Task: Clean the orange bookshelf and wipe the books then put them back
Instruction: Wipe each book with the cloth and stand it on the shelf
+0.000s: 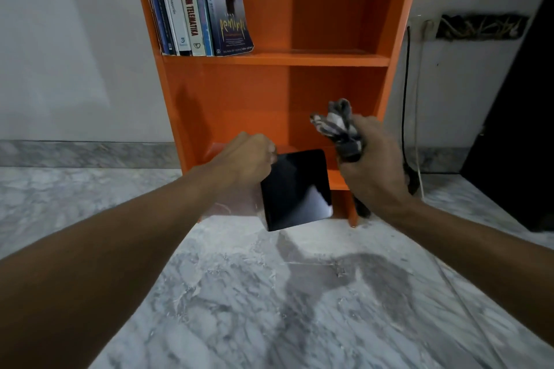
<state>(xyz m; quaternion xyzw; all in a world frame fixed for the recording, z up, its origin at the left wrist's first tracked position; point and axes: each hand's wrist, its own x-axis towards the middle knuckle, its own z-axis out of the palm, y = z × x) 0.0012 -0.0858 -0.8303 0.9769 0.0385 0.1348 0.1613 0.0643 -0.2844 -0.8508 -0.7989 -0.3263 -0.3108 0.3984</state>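
Head view, frame ctr: L hand [245, 159] grip pinches black book [296, 189] top-left corner; R hand [371, 168] grip clutches cloth [338, 126], just upper-right of book; book long axis points up-frame twd orange bookshelf [227, 93].

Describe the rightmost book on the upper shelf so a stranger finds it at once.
Find the orange bookshelf against the white wall; on its upper shelf a row of books stands at the left end. The rightmost book closes that row, beside bare shelf. Its neighbours show only spines, while it shows a dark blue cover with a yellow disc and gold lettering.
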